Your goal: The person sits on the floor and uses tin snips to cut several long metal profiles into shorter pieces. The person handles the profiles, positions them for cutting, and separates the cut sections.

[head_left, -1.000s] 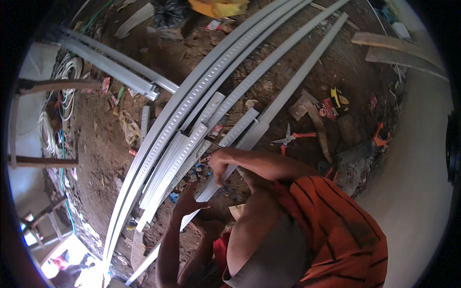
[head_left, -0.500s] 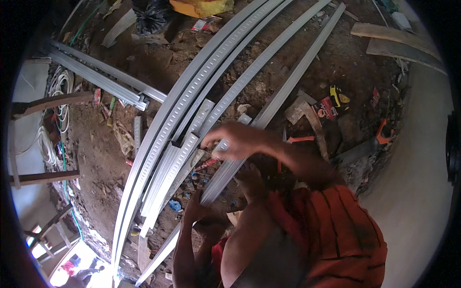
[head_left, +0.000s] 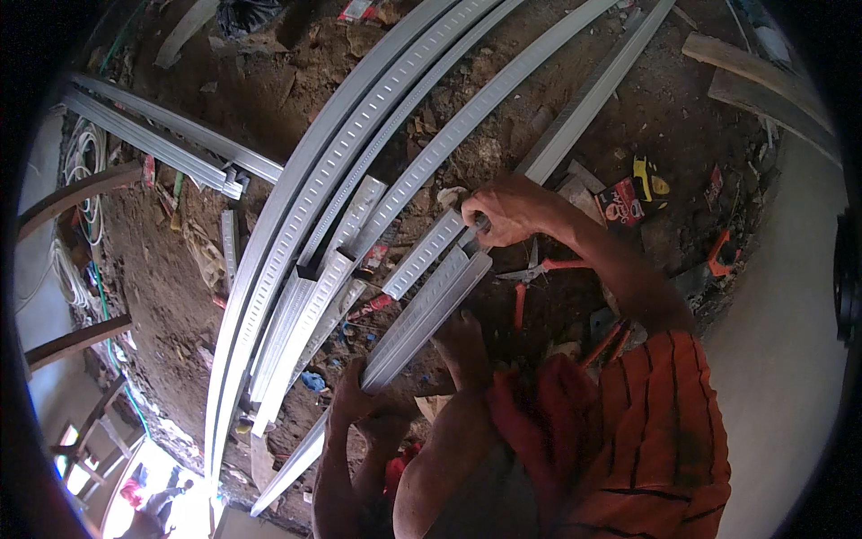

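Note:
My left hand (head_left: 352,391) is wrapped around the near part of a silvery metal channel (head_left: 422,323). Farther up, my right hand (head_left: 507,211) has its fingers curled in at this part's upper end, apparently gripping the channel's edge; the fingertips are partly hidden. Beyond that hand, a long metal channel (head_left: 593,94) runs away to the upper right. Whether the two parts join is hidden behind the hand. A short slotted metal strip (head_left: 424,256) lies just left of the channel. My bare foot (head_left: 462,346) is beside the channel.
Long slotted metal profiles (head_left: 337,157) lie across the dirt floor, with shorter profiles (head_left: 310,332) next to them. Red-handled snips (head_left: 532,271) are right of the channel. An orange-handled saw (head_left: 721,256) rests by the wall. Wooden boards (head_left: 759,76) lie upper right, cable coils (head_left: 83,153) left.
My right hand has moved up and right along the channel and closed at its end. An end of the channel now shows below that hand. The view has shifted slightly.

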The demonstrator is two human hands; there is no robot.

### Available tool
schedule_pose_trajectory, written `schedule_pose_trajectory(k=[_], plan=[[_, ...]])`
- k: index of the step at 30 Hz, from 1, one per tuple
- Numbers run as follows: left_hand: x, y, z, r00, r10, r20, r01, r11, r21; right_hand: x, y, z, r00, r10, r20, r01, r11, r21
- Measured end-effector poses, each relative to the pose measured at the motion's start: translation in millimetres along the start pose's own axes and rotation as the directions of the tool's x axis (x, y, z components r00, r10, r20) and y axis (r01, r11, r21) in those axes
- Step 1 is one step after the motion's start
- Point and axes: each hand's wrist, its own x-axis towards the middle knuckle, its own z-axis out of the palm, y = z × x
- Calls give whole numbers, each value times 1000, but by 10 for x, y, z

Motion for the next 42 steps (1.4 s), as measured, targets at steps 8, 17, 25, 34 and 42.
schedule_pose_trajectory(k=[8, 17, 25, 34, 42], plan=[[-8, 138, -69, 998, -62, 13, 63, 997, -49, 33, -17, 8, 996, 83, 20, -82, 995, -56], [-10, 86, -55, 998, -54, 36, 57, 995, -81, 61, -25, -55, 994, 100, 46, -98, 994, -38], [-38, 23, -44, 1000, -4, 0, 4, 998, -67, 41, 13, -21, 996, 86, 31, -85, 996, -28], [-103, -208, -14, 985, 158, -70, -164, 983, -86, 186, -140, -110, 985, 125, 121, -124, 992, -17], [-170, -120, -732, 884, 226, -408, -183, 973, 142, -141, -174, 157, 963, 243, -113, -235, 969, 81]])
